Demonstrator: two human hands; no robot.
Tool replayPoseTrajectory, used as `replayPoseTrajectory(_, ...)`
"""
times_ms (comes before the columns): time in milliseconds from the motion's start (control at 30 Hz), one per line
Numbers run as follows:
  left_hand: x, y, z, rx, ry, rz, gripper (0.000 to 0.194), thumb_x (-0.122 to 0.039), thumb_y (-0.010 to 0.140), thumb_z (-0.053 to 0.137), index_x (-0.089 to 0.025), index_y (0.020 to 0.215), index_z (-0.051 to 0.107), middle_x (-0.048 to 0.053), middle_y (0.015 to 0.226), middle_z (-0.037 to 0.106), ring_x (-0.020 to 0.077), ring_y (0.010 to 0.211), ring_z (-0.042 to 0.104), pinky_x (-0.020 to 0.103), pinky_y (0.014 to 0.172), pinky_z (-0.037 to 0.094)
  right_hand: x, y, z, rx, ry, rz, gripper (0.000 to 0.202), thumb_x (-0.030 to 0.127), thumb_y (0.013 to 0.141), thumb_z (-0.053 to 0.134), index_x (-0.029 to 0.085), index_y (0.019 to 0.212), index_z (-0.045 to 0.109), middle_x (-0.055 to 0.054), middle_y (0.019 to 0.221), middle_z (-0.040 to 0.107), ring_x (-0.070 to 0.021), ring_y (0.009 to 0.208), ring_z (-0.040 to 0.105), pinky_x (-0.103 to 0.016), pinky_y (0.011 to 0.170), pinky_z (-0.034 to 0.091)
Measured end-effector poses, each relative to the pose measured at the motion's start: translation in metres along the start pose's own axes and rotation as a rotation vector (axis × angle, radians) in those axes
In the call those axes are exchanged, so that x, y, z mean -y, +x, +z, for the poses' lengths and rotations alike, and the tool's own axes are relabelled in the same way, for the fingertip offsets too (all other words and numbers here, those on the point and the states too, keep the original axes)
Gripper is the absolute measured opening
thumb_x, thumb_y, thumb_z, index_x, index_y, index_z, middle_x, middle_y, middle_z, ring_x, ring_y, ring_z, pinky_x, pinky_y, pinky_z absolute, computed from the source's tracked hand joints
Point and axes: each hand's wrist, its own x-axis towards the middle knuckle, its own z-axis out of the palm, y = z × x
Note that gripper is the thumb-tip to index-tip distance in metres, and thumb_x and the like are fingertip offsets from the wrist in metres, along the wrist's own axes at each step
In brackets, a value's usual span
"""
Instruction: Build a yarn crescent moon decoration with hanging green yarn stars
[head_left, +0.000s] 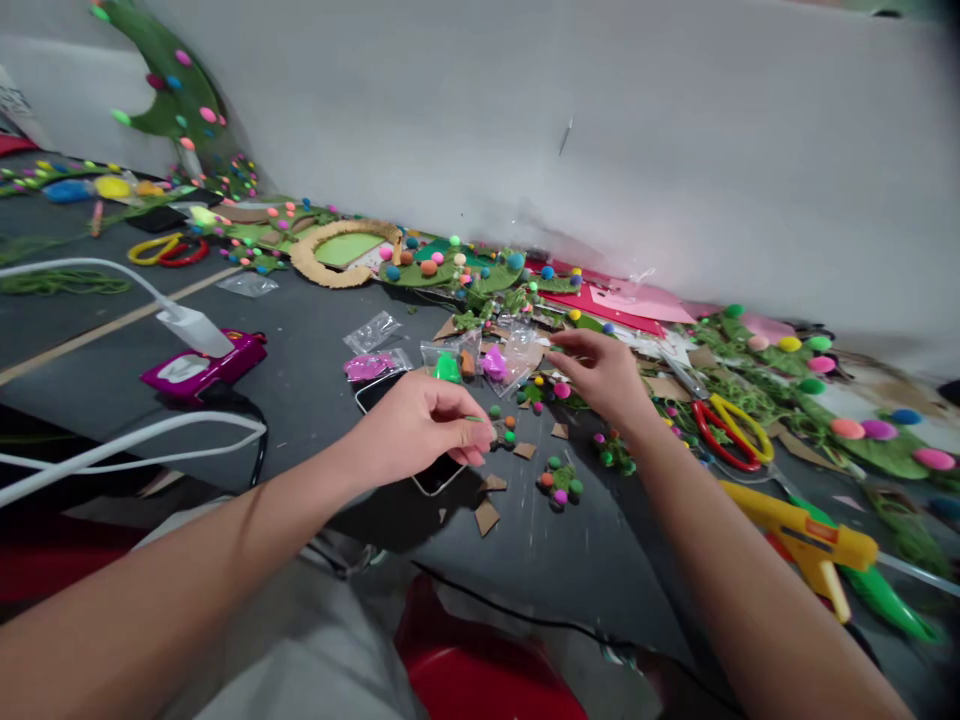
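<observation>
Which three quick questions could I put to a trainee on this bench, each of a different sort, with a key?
1. True or false: in this view, the yellow glue gun lies to the left of the left hand.
2. Multiple choice: what is partly hidden behind the left hand?
a) the straw-coloured ring
b) the phone
c) the white plug
3. Fill in the blank: the scissors to the right of the right hand have one red handle loop and one ____ loop.

Key:
1. False; it lies on the far right, beyond the right forearm.
2. b
3. yellow
</observation>
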Motion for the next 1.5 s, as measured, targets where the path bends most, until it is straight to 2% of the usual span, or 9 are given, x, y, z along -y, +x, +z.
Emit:
replayPoseTrajectory(200, 0.005, 0.001, 0.007, 0.022, -0.096, -0.036, 0.017, -0.022, 0.093, 0.068, -0.012, 0.079, 0.073, 0.004, 0.072, 0.075, 0.0154, 0.068, 0.076, 0.026, 0.067, 0.062, -0.026, 0.037, 0.040, 0.003, -0.123, -0.103, 0.021, 0.029, 0.082, 0.070, 0.019, 0.098, 0.078, -0.012, 0.108, 0.076, -0.0301, 0.106, 0.068, -0.050, 0.099, 0.052)
replayPoseTrajectory(367, 0.004, 0.004, 0.013, 0.049, -0.283, -0.028, 0.029, -0.018, 0.094, 0.067, -0.011, 0.122, 0.070, 0.014, 0.115, 0.077, 0.0216, 0.103, 0.076, 0.036, 0.097, 0.059, -0.024, 0.039, 0.039, 0.001, -0.156, -0.142, 0.031, 0.030, 0.082, 0.071, 0.017, 0.108, 0.079, -0.017, 0.123, 0.071, -0.0352, 0.121, 0.060, -0.056, 0.112, 0.040)
replayPoseTrajectory(533, -0.001, -0.001, 0.015, 0.109, -0.470, -0.076, 0.062, -0.009, 0.088, 0.070, -0.019, 0.147, 0.054, 0.015, 0.127, 0.072, 0.0267, 0.116, 0.072, 0.038, 0.098, 0.055, 0.018, 0.002, 0.007, 0.004, -0.054, -0.140, 0.038, 0.037, 0.097, 0.056, 0.019, 0.127, 0.070, -0.013, 0.128, 0.070, -0.0254, 0.115, 0.066, -0.041, 0.095, 0.055)
replayPoseTrajectory(633, -0.002, -0.002, 0.012, 0.116, -0.556, -0.091, 0.077, -0.003, 0.084, 0.067, -0.020, 0.154, 0.043, 0.016, 0.121, 0.075, 0.0288, 0.116, 0.071, 0.042, 0.099, 0.054, 0.043, -0.031, -0.010, 0.251, 0.102, -0.143, 0.029, 0.039, 0.097, 0.061, 0.023, 0.116, 0.075, -0.007, 0.113, 0.076, -0.0198, 0.102, 0.071, -0.034, 0.090, 0.057)
replayPoseTrajectory(833, 0.000, 0.000, 0.012, 0.180, -0.567, -0.124, 0.092, 0.000, 0.080, 0.068, -0.024, 0.160, 0.031, 0.014, 0.119, 0.076, 0.0287, 0.117, 0.071, 0.046, 0.103, 0.050, 0.052, -0.068, -0.003, 0.353, 0.179, -0.188, 0.031, 0.033, 0.087, 0.077, 0.025, 0.117, 0.075, -0.007, 0.115, 0.072, -0.0193, 0.103, 0.069, -0.033, 0.087, 0.055)
replayPoseTrajectory(1000, -0.001, 0.001, 0.015, 0.144, -0.464, -0.209, 0.078, -0.010, 0.085, 0.072, -0.022, 0.155, 0.039, 0.014, 0.118, 0.077, 0.0260, 0.108, 0.075, 0.040, 0.097, 0.054, 0.047, -0.074, 0.011, 0.227, 0.124, -0.264, 0.009, 0.027, 0.090, 0.073, 0.022, 0.097, 0.077, -0.005, 0.099, 0.072, -0.0175, 0.093, 0.068, -0.032, 0.083, 0.054)
replayPoseTrajectory(1200, 0.004, 0.005, 0.008, 0.129, -0.325, -0.172, 0.032, -0.035, 0.087, 0.078, -0.016, 0.112, 0.074, 0.011, 0.109, 0.079, 0.0216, 0.096, 0.077, 0.032, 0.087, 0.060, 0.049, -0.080, 0.013, 0.191, 0.052, -0.381, 0.008, 0.022, 0.093, 0.068, 0.023, 0.099, 0.074, -0.005, 0.095, 0.070, -0.0166, 0.088, 0.066, -0.031, 0.078, 0.053)
replayPoseTrajectory(1333, 0.008, 0.007, 0.010, 0.035, -0.246, -0.092, 0.019, -0.026, 0.081, 0.084, -0.018, 0.098, 0.079, 0.005, 0.089, 0.081, 0.0160, 0.083, 0.076, 0.026, 0.079, 0.062, 0.051, -0.082, 0.016, 0.160, 0.024, -0.454, 0.011, 0.021, 0.090, 0.072, 0.023, 0.101, 0.072, -0.006, 0.102, 0.068, -0.0182, 0.095, 0.065, -0.033, 0.084, 0.054)
replayPoseTrajectory(1500, 0.008, 0.009, 0.013, -0.036, -0.182, -0.052, 0.014, -0.019, 0.080, 0.082, -0.020, 0.094, 0.080, 0.001, 0.080, 0.080, 0.0164, 0.075, 0.077, 0.028, 0.076, 0.065, 0.052, -0.086, 0.014, 0.231, 0.087, -0.285, 0.025, 0.030, 0.085, 0.079, 0.024, 0.108, 0.070, -0.002, 0.094, 0.074, -0.0161, 0.081, 0.068, -0.028, 0.074, 0.057)
